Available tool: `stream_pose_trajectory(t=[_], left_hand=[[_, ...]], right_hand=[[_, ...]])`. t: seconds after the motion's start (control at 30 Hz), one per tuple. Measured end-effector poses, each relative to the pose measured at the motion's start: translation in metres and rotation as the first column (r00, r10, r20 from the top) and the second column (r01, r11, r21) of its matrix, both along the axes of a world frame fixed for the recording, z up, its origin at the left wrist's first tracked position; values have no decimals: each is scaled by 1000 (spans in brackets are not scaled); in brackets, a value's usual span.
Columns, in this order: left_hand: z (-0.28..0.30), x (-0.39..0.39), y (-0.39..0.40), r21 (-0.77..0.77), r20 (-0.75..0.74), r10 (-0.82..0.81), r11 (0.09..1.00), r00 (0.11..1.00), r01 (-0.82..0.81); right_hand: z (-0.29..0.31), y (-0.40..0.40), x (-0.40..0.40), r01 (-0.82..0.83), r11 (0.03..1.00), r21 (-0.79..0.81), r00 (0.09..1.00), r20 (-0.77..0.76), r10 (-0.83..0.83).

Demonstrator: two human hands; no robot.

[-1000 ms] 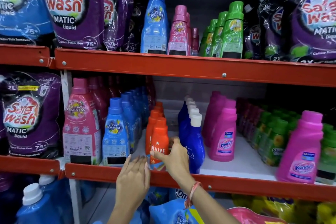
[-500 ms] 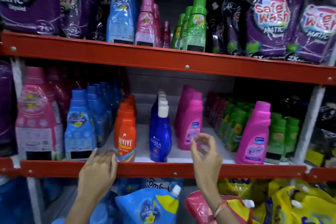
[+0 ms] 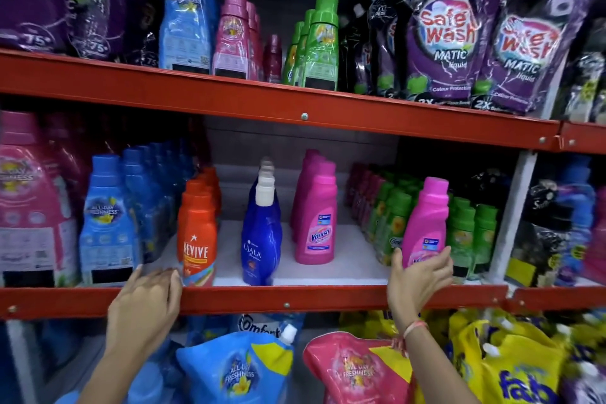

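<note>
Right hand [image 3: 418, 279], lower right of centre: thumb on the left side and fingers on the right side of the lone pink Vanish bottle [image 3: 426, 220], clamped round its lower part. The bottle is at the front of the middle shelf, right of centre, leaning slightly right at the cap, just in front of the green bottles [image 3: 392, 226]. Its base is hidden behind the hand, so I can't tell if it's seated on the shelf or lifted.

Left hand [image 3: 147, 297], lower left: fingers straight and together, laid flat over the red shelf rail [image 3: 285, 300], holding nothing. Fingertips are just beside the base of the orange Revive bottle [image 3: 196, 239].

Between the hands, left to right: Revive row, blue Ujala bottle [image 3: 260, 239] row, another Vanish row [image 3: 314, 223], all upright. Light blue softener bottles [image 3: 106, 223] stand left of Revive.
</note>
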State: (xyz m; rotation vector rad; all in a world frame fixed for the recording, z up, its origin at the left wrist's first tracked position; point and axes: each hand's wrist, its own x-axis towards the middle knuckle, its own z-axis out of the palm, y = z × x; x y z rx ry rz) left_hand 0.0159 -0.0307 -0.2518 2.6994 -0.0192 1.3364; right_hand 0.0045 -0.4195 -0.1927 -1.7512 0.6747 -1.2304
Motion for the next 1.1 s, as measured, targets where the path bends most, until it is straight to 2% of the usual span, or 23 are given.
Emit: stream_pose_trajectory(t=[0.23, 0.37, 0.53, 0.6, 0.83, 1.1], left_hand=[[-1, 5, 1, 3, -72, 22, 1000, 997, -22], [1, 2, -1, 11, -81, 29, 1000, 996, -28], [1, 0, -2, 1, -89, 19, 1000, 996, -19], [1, -1, -2, -7, -101, 14, 1000, 995, -15], [7, -6, -2, -2, -152, 9, 1000, 988, -10], [9, -9, -3, 4, -165, 27, 1000, 986, -26]], right_hand=[[1, -5, 0, -61, 998, -5, 998, 13, 61], [-2, 17, -3, -226, 973, -45, 973, 36, 228], [3, 57, -5, -490, 871, -46, 869, 49, 492], [4, 71, -4, -545, 838, -31, 838, 21, 545], [0, 90, 3, -583, 807, -92, 811, -110, 574], [0, 86, 8, -564, 803, -190, 825, -179, 537]])
